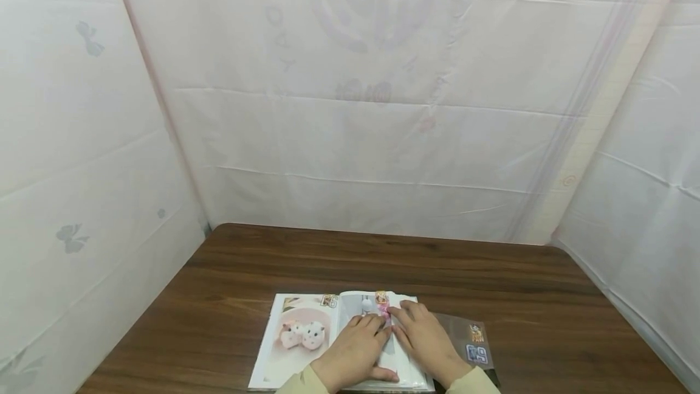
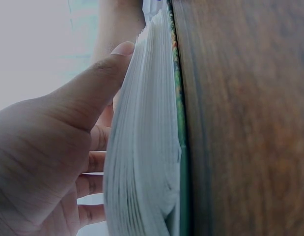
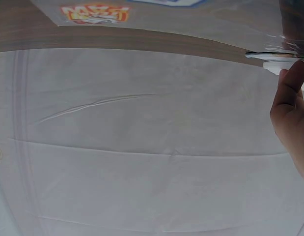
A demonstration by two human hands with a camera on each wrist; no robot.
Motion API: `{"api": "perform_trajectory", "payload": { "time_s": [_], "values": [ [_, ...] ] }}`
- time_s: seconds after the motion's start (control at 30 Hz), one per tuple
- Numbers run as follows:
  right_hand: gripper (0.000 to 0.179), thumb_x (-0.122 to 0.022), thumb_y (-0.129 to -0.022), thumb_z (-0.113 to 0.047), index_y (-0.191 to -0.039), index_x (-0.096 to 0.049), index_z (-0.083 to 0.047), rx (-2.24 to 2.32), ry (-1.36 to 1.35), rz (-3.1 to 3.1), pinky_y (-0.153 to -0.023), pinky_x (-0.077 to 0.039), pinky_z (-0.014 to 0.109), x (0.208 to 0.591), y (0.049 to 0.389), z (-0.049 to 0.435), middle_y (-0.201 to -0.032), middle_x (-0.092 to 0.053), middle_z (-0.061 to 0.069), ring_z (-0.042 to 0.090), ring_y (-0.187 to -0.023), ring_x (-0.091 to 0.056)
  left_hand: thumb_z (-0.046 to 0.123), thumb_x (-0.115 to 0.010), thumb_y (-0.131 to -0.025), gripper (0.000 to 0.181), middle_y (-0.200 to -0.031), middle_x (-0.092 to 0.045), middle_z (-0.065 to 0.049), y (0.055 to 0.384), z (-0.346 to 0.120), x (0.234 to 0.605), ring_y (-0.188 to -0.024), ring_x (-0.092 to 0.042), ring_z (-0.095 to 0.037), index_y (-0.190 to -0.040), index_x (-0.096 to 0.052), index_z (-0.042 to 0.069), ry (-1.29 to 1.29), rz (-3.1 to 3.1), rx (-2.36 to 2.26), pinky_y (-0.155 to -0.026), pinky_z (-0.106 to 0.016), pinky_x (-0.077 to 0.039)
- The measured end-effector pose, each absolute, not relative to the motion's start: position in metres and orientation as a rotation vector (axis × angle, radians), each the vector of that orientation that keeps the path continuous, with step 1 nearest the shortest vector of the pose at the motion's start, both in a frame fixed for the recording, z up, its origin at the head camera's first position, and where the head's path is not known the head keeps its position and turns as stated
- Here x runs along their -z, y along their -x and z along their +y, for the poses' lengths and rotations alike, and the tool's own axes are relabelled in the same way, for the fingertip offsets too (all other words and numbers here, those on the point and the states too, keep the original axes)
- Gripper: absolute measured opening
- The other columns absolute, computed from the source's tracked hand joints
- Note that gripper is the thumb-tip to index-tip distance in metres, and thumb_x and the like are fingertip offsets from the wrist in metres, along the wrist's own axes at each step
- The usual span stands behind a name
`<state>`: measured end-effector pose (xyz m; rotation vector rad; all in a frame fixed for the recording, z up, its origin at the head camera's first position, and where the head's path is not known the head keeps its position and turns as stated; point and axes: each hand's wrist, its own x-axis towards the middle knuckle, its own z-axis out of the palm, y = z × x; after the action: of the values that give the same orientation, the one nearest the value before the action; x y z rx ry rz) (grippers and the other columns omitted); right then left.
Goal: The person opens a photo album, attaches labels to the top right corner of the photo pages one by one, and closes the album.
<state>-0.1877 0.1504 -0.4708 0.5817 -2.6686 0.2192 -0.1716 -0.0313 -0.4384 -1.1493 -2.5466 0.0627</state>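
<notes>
An open book (image 1: 350, 300) with glossy pages lies on the table, its left page picturing two white spotted figures on pink. My left hand (image 1: 355, 351) rests on the right page, fingers spread and thumb near the bottom edge. In the left wrist view, that thumb lies along the edge of the thick page stack (image 2: 142, 98), above a green cover (image 2: 184, 187). My right hand (image 1: 426, 339) presses its fingertips on the right page, close to the left fingertips. A pink patch (image 1: 384, 310) shows beside them; part of the page is hidden beneath both hands.
A clear plastic sheet (image 1: 462, 327) with an orange print (image 1: 476, 333) and a blue one (image 1: 477, 354) lies to the right of the book, partly behind the right wrist. The brown wooden table (image 1: 246, 272) meets white cloth walls (image 1: 328, 138) at its back and sides.
</notes>
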Motion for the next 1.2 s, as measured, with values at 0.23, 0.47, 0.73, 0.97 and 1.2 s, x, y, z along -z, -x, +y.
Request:
{"api": "perform_trajectory", "payload": {
  "time_s": [0.23, 0.47, 0.73, 0.97, 1.2],
  "values": [
    [0.034, -0.055, -0.086, -0.035, -0.118, -0.056, -0.023, -0.206, -0.573, -2.685, -0.084, -0.048, 0.041, 0.47, 0.186, 0.151, -0.115, -0.055, 0.006, 0.022, -0.106, -0.053, 0.074, -0.042, -0.07, 0.077, -0.12, -0.057, -0.002, 0.171, -0.031, 0.439, -0.11, -0.052, -0.015, -0.117, -0.059, 0.015, 1.155, -2.504, -0.077, -0.088, -0.031, -0.044],
    [0.033, -0.055, -0.086, -0.034, -0.117, -0.058, -0.023, -0.208, -0.6, -2.67, -0.083, -0.049, 0.039, 0.475, 0.186, 0.148, -0.115, -0.056, 0.006, 0.021, -0.104, -0.053, 0.074, -0.042, -0.07, 0.079, -0.12, -0.056, -0.003, 0.169, -0.033, 0.441, -0.111, -0.051, -0.016, -0.118, -0.057, 0.013, 1.161, -2.52, -0.07, -0.089, -0.033, -0.044],
    [0.031, -0.056, -0.085, -0.033, -0.114, -0.06, -0.022, -0.229, -0.592, -2.649, -0.082, -0.05, 0.038, 0.477, 0.184, 0.143, -0.113, -0.057, 0.006, 0.02, -0.103, -0.054, 0.071, -0.042, -0.074, 0.078, -0.12, -0.055, -0.003, 0.167, -0.038, 0.44, -0.112, -0.052, -0.018, -0.119, -0.055, 0.009, 1.193, -2.566, -0.091, -0.092, -0.036, -0.045],
    [0.038, -0.048, -0.088, -0.047, -0.114, -0.06, -0.022, -0.205, -0.605, -2.636, -0.082, -0.049, 0.037, 0.477, 0.187, 0.144, -0.113, -0.057, 0.006, 0.02, -0.101, -0.055, 0.069, -0.042, -0.075, 0.067, -0.116, -0.057, -0.002, 0.164, -0.057, 0.43, -0.111, -0.053, -0.018, -0.111, -0.059, 0.015, 1.219, -2.523, -0.108, -0.091, -0.035, -0.046],
    [0.051, -0.046, -0.082, -0.06, -0.114, -0.059, -0.022, -0.163, -0.595, -2.648, -0.083, -0.048, 0.037, 0.47, 0.188, 0.149, -0.114, -0.056, 0.007, 0.02, -0.102, -0.053, 0.067, -0.041, -0.077, 0.066, -0.117, -0.057, -0.003, 0.162, -0.078, 0.428, -0.109, -0.054, -0.02, -0.114, -0.058, 0.015, 1.183, -2.552, -0.105, -0.088, -0.037, -0.048]
  ]
}}
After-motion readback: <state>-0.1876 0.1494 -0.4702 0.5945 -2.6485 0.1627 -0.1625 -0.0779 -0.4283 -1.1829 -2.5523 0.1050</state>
